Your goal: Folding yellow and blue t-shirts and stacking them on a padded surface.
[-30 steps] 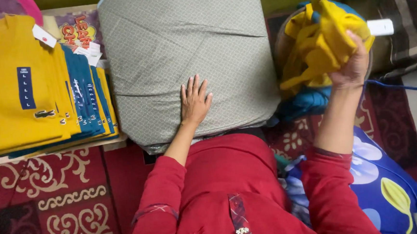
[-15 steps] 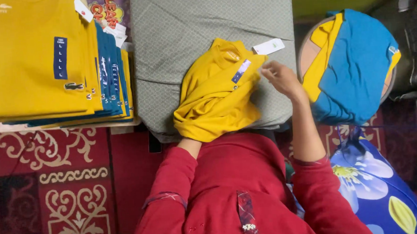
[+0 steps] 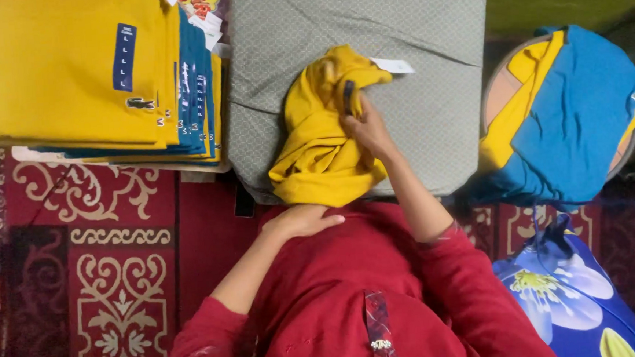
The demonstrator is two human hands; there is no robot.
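Because the yellow shirt (image 3: 322, 138) lies crumpled at the near edge of the grey cushion (image 3: 429, 83), its lower folds hanging over that edge, it could slide off onto the red patterned carpet (image 3: 118, 286) if the grip slackens. Its white tag (image 3: 393, 65) could also crease under the bunched cloth. With the forearm reaching forward, the right hand (image 3: 368, 127) rests on the shirt, fingers curled and pinching the fabric near the collar. Bent at the elbow, the left hand (image 3: 302, 220) lies just below the shirt's hanging folds, fingers together and relaxed, holding nothing that I can see.
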